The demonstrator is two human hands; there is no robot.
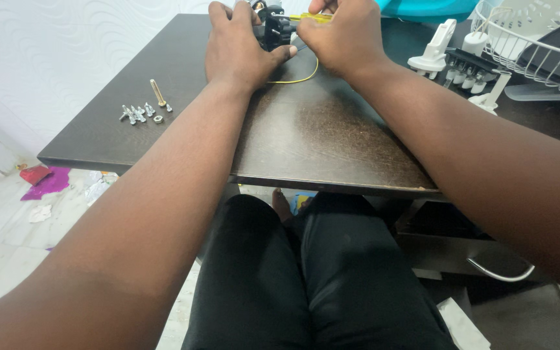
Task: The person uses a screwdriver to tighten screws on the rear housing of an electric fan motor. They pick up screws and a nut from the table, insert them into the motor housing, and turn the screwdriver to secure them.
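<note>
Table (pixel 306 139): dark wooden top seen from above by a seated person; both forearms stretch across it to the far edge.
Fan guard (pixel 539 45): white wire grille resting at the far right corner, partly cut off by the frame.
Left hand (pixel 238 48): closed around a small black part (pixel 275 29) at the far edge, thumb pressed along its near side, pinning it against the top.
Right hand (pixel 341 35): wrapped around a yellow-handled screwdriver (pixel 312 17), tip aimed at the black part; the tip itself is hidden behind the fingers.
White parts (pixel 452 61): plastic pieces and a dark switch block lying just beside the guard, near the right edge.
Wire (pixel 303 78): thin yellow lead curling out from under the hands onto the bare top.
Bolt (pixel 157 93): one long brass-coloured bolt near the left edge.
Screws (pixel 137 113): a small silver cluster with a nut, just beside the bolt, well apart from the hands.
Doing it well: judged from the grip, the job calls for keeping the black part flat and steady under the left hand, holding the driver in line with the fastener, and keeping the wire out of the tip's path.
</note>
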